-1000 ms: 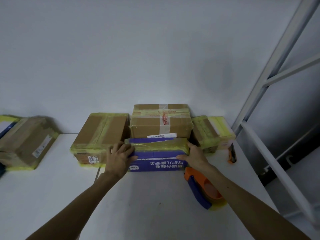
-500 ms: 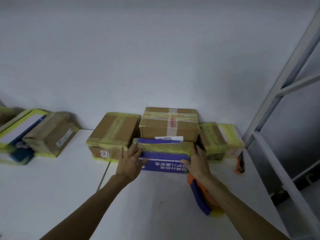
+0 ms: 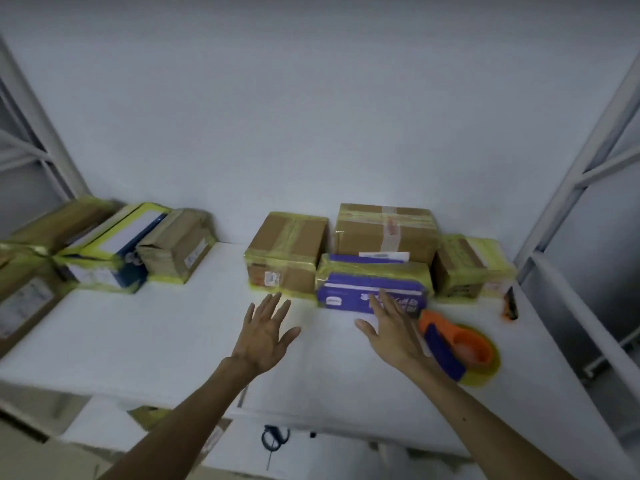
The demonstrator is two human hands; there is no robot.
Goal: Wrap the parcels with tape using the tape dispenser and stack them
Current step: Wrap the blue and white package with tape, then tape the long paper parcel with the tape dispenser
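Holding nothing with left hand (image 3: pixel 265 336) or right hand (image 3: pixel 391 336), fingers spread wide. Purple parcel (image 3: pixel 367 282) on table (image 3: pixel 173 327), just before brown box (image 3: pixel 384 230). Risk: knocking tape dispenser (image 3: pixel 457 348) beside right wrist by careless swing.

The white desk (image 3: pixel 156 334) stands against the wall. In the middle, near its back edge, a brown parcel (image 3: pixel 285 258) lies just beside a purple box (image 3: pixel 346 296). A large box (image 3: pixel 384 230) is behind that one and a yellow parcel (image 3: pixel 464 268) is at its right. The tape dispenser (image 3: pixel 464 348) lies in front of them, and an orange tool (image 3: pixel 510 308) lies near the right edge. At the left, a small parcel (image 3: pixel 176 247) touches a blue-white box (image 3: pixel 110 254).
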